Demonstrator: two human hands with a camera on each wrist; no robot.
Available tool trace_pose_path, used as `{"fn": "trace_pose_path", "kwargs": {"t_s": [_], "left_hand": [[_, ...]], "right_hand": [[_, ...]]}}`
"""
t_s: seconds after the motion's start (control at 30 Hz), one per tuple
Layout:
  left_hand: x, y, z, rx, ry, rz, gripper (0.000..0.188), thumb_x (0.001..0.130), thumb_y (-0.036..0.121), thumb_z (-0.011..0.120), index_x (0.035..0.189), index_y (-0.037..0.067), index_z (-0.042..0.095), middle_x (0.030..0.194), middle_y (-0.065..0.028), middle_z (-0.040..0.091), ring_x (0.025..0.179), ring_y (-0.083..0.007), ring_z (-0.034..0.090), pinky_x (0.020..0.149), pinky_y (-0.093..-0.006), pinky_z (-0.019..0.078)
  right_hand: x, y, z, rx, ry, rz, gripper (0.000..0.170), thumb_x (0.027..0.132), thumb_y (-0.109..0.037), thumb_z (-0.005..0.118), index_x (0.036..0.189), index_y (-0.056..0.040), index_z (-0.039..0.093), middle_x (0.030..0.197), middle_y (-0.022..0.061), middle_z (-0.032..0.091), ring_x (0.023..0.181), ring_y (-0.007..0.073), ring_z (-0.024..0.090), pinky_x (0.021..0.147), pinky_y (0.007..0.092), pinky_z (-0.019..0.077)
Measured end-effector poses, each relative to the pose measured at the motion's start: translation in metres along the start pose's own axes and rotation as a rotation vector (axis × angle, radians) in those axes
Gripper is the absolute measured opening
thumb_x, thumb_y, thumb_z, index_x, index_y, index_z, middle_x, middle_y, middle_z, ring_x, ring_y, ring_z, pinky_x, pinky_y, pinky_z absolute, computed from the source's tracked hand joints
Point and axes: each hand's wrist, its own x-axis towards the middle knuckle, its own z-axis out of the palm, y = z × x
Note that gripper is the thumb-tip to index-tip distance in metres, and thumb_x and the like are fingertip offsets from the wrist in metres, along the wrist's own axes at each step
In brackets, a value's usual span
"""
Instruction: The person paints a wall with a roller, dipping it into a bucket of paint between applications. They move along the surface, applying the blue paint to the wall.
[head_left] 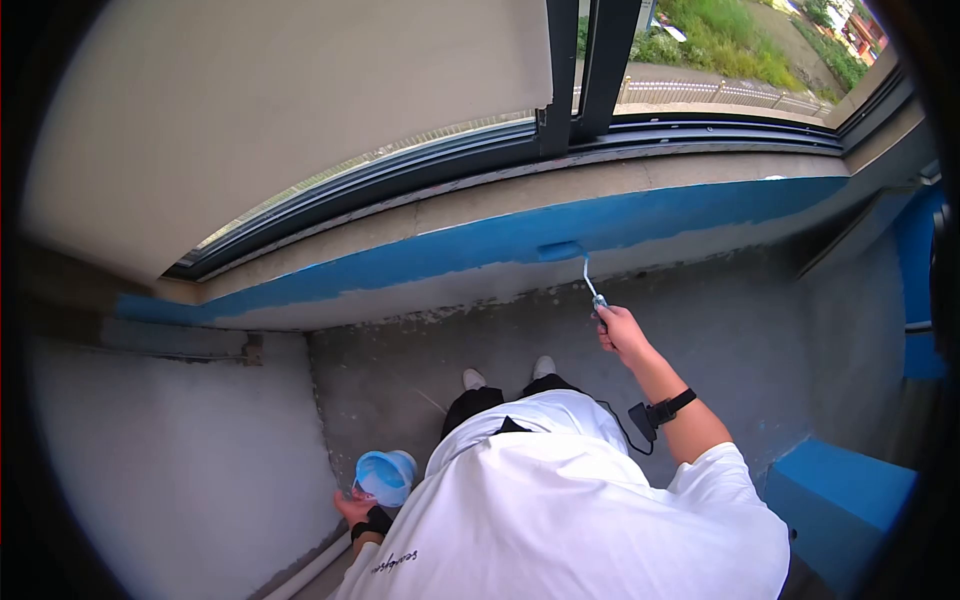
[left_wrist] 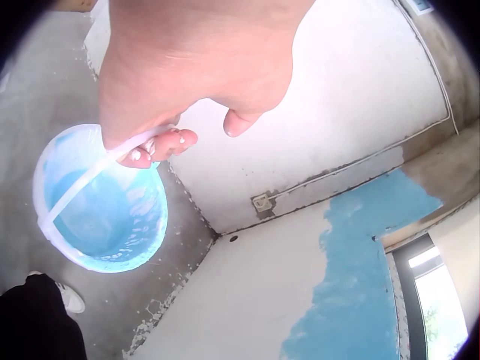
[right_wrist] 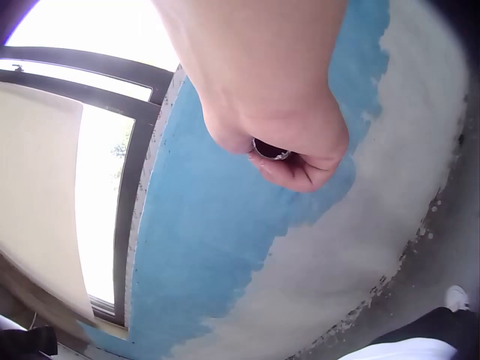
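The right hand (head_left: pixel 623 333) grips the roller (head_left: pixel 559 251), which is against the partly blue wall (head_left: pixel 420 250); here an even, light pressure is advisable. The left hand (left_wrist: pixel 195 67) holds the bucket (left_wrist: pixel 142 232) by its handle (left_wrist: pixel 79 184) (it is best held level).

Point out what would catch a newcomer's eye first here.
Most striking is the broad band of blue paint along the wall under the window, its ragged lower edge meeting bare white. Against it, the right hand holds a paint roller. Low on the left, the other hand carries a bucket of blue paint by its handle.
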Motion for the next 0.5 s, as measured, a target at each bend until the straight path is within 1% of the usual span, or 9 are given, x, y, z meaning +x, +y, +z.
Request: {"fn": "trace_pose_path", "kwargs": {"t_s": [0.07, 0.13, 0.17, 0.23, 0.27, 0.37, 0.43, 0.47, 0.5], "left_hand": [[0.004, 0.001, -0.005, 0.036, -0.001, -0.037, 0.044, 0.07, 0.055, 0.052, 0.061, 0.013, 0.042, 0.051, 0.0031, 0.036, 0.045, -0.0115, 0.034, 0.053, -0.0281, 0.0316], [0.005, 0.0, -0.003, 0.018, -0.029, -0.05, 0.044, 0.07, 0.055, 0.052, 0.062, 0.013, 0.042, 0.051, 0.0031, 0.035, 0.045, -0.0113, 0.035, 0.054, -0.0281, 0.0319], [0.001, 0.002, -0.002, -0.005, -0.055, -0.063, 0.045, 0.07, 0.056, 0.051, 0.062, 0.013, 0.042, 0.051, 0.0032, 0.035, 0.046, -0.0111, 0.035, 0.054, -0.028, 0.0322], [-0.003, 0.003, -0.003, 0.028, -0.023, -0.035, 0.045, 0.07, 0.056, 0.051, 0.062, 0.012, 0.042, 0.051, 0.0033, 0.035, 0.047, -0.0114, 0.036, 0.054, -0.0278, 0.0324], [-0.005, 0.002, -0.002, 0.054, 0.01, -0.012, 0.046, 0.07, 0.056, 0.051, 0.062, 0.012, 0.042, 0.051, 0.0033, 0.035, 0.048, -0.0118, 0.037, 0.055, -0.0276, 0.0325], [-0.018, -0.004, -0.004, 0.043, -0.009, 0.043, 0.045, 0.069, 0.056, 0.053, 0.061, 0.013, 0.042, 0.051, 0.003, 0.036, 0.051, -0.0132, 0.039, 0.056, -0.028, 0.0335], [-0.012, -0.001, -0.009, -0.004, 0.004, 0.038, 0.046, 0.07, 0.056, 0.053, 0.06, 0.013, 0.041, 0.051, 0.0026, 0.036, 0.051, -0.0137, 0.039, 0.056, -0.0282, 0.0341], [-0.012, -0.003, -0.011, -0.051, 0.021, 0.032, 0.046, 0.07, 0.056, 0.053, 0.059, 0.013, 0.041, 0.051, 0.0023, 0.037, 0.051, -0.0142, 0.039, 0.056, -0.0285, 0.0346], [-0.013, -0.005, -0.015, -0.05, 0.026, 0.027, 0.046, 0.07, 0.056, 0.053, 0.059, 0.013, 0.041, 0.051, 0.0023, 0.037, 0.051, -0.0142, 0.039, 0.056, -0.0285, 0.0346]], "right_hand": [[0.023, 0.007, 0.002, -0.043, 0.012, 0.0, 0.022, 0.096, -0.026, 0.044, 0.088, -0.0056, 0.048, 0.061, -0.0029, 0.04, 0.045, 0.0061, 0.033, 0.04, 0.0217, 0.0264], [0.053, 0.011, 0.011, 0.061, 0.018, 0.112, 0.025, 0.096, -0.027, 0.045, 0.084, -0.006, 0.047, 0.06, -0.003, 0.04, 0.044, 0.0062, 0.033, 0.04, 0.0213, 0.0271], [0.074, 0.013, 0.014, 0.074, 0.01, 0.113, 0.025, 0.096, -0.027, 0.045, 0.084, -0.006, 0.047, 0.06, -0.003, 0.04, 0.044, 0.0062, 0.033, 0.04, 0.0213, 0.0271], [0.108, 0.018, 0.017, 0.21, 0.044, 0.255, 0.026, 0.096, -0.028, 0.046, 0.08, -0.007, 0.047, 0.059, -0.0029, 0.04, 0.044, 0.0064, 0.035, 0.04, 0.0208, 0.0284], [0.109, 0.02, 0.017, 0.215, 0.041, 0.255, 0.026, 0.096, -0.028, 0.046, 0.08, -0.007, 0.047, 0.059, -0.0029, 0.04, 0.044, 0.0064, 0.035, 0.04, 0.0208, 0.0284], [0.103, 0.022, 0.009, 0.118, 0.058, 0.249, 0.026, 0.095, -0.027, 0.046, 0.079, -0.0075, 0.047, 0.058, -0.0024, 0.041, 0.044, 0.0072, 0.036, 0.04, 0.0214, 0.0288], [0.075, 0.023, -0.007, -0.07, 0.036, 0.132, 0.027, 0.093, -0.027, 0.05, 0.075, -0.0067, 0.048, 0.058, -0.0012, 0.043, 0.044, 0.008, 0.038, 0.039, 0.0231, 0.0306], [0.065, 0.027, -0.02, -0.074, 0.04, 0.137, 0.027, 0.093, -0.027, 0.05, 0.075, -0.0067, 0.048, 0.058, -0.0012, 0.043, 0.044, 0.008, 0.038, 0.039, 0.0231, 0.0306], [0.056, 0.032, -0.034, -0.283, 0.061, 0.01, 0.023, 0.093, -0.026, 0.05, 0.081, -0.0056, 0.05, 0.059, 0.0021, 0.047, 0.045, 0.0128, 0.042, 0.041, 0.0264, 0.0339]]}}
